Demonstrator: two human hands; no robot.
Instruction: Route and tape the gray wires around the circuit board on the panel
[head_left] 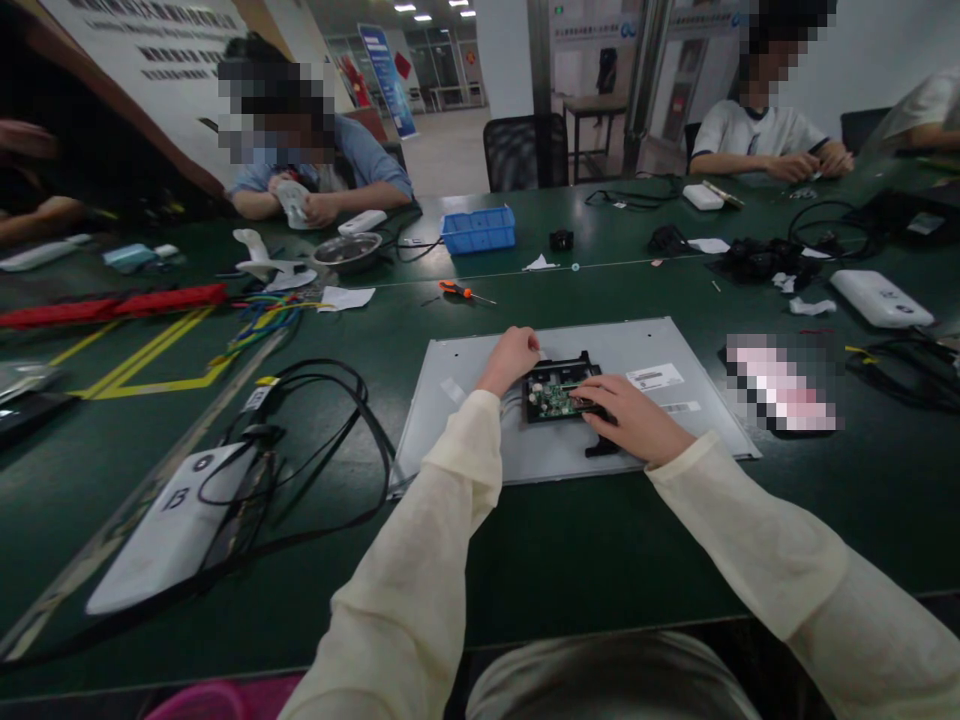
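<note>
A flat grey metal panel [465, 425] with white labels lies on the green table. Near its middle sits a black plastic frame [581, 362] around a green circuit board [553, 400]. My left hand [514, 357] is at the frame's upper left corner, its fingers curled together; whatever they pinch is too small to make out. Over the right part of the board rests my right hand [630, 415], fingers spread and touching the board and frame. Pale cables run from under my left wrist toward the board's left side.
Beyond the panel are an orange screwdriver [465, 292], a blue basket [478, 232] and a metal bowl [349, 252]. A white device [176, 525] with black cables lies left, a phone [784, 385] right. People sit across the table [585, 560].
</note>
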